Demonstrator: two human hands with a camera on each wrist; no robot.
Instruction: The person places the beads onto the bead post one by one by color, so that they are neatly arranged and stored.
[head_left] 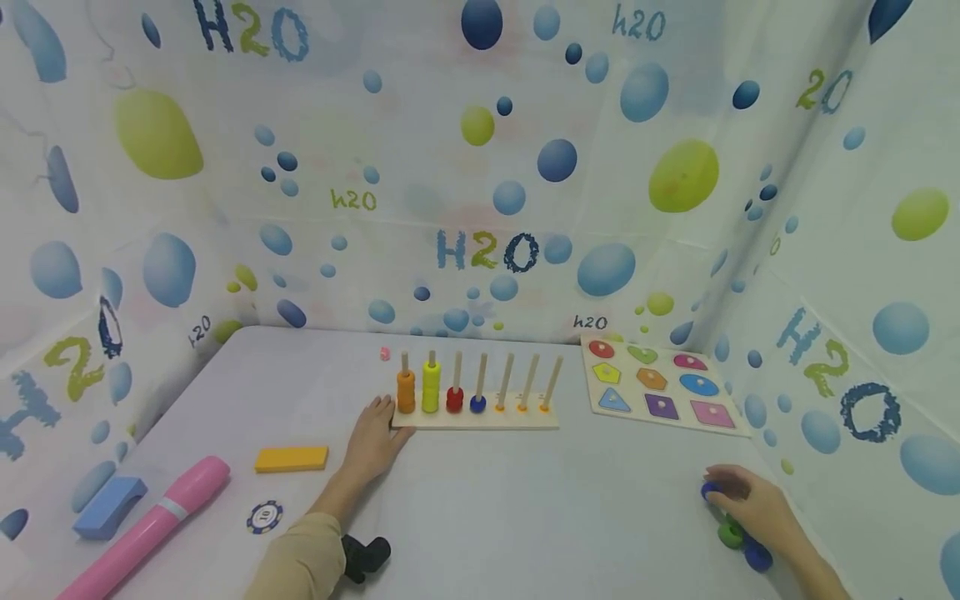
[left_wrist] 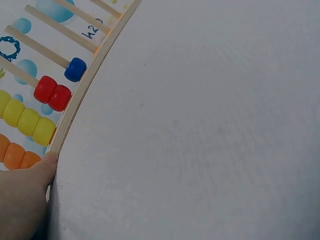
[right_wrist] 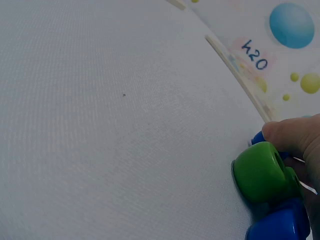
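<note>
Drop-patterned cloth (head_left: pixel 420 150) backs a white table (head_left: pixel 540 517); at six o'clock, a peg board (head_left: pixel 525 422), probably light, stiff. The left hand (head_left: pixel 375 437) grips its nine o'clock end, thumb in front; at four o'clock the right hand (head_left: pixel 753 504) arches, pinching a blue bead (head_left: pixel 708 491), likely slippery, best held by its sides.

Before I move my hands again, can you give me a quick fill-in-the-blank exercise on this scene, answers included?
1. In the head view, the left hand holds the ____ end of the pegboard.
2. The red beads on their peg number ____.
3. The right hand holds a bead colored ____.
4. The chip shows the number ____.

Missing words: left; two; blue; 10.
</note>
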